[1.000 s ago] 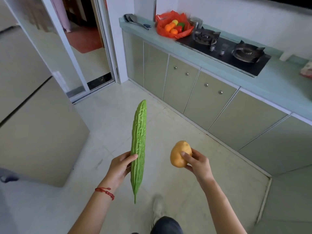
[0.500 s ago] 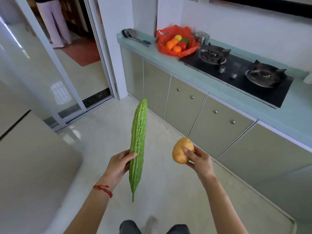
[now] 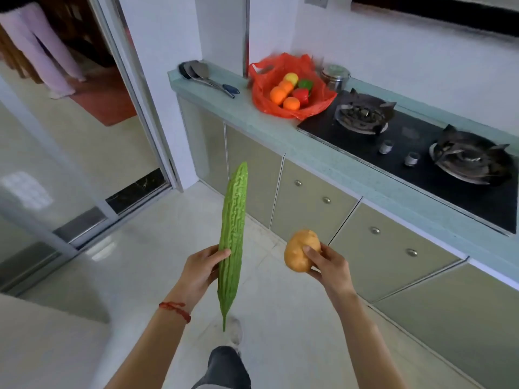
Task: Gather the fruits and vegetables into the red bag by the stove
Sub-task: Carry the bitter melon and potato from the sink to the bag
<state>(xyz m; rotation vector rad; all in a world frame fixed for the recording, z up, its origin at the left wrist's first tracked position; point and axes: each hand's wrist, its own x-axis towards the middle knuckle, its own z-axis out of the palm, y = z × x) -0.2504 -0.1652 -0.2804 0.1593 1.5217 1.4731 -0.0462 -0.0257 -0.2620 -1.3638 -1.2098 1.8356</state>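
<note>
My left hand [image 3: 200, 272] grips a long bumpy green bitter gourd [image 3: 233, 237] near its lower third, holding it upright over the floor. A tan potato [image 3: 300, 251] sits in my right hand [image 3: 327, 265], held by the fingertips. Both are well short of the counter. The red bag [image 3: 262, 80] lies open on the pale green counter [image 3: 280, 130], just left of the black stove [image 3: 415, 147]. Inside it I see several oranges, a yellow fruit, a red pepper and a green one.
Metal spatulas [image 3: 202, 77] lie on the counter's left end, and a steel lidded pot [image 3: 335, 75] stands behind the bag. Cabinet doors [image 3: 311, 200] run below the counter. A sliding glass door [image 3: 84, 153] is at left, with a person's legs [image 3: 47, 54] beyond it. My shoe [image 3: 233, 331] is on the tiled floor.
I have walked closer to the counter, so the bag and stove look larger and lower in view. Both hands keep their hold on the gourd and potato.
</note>
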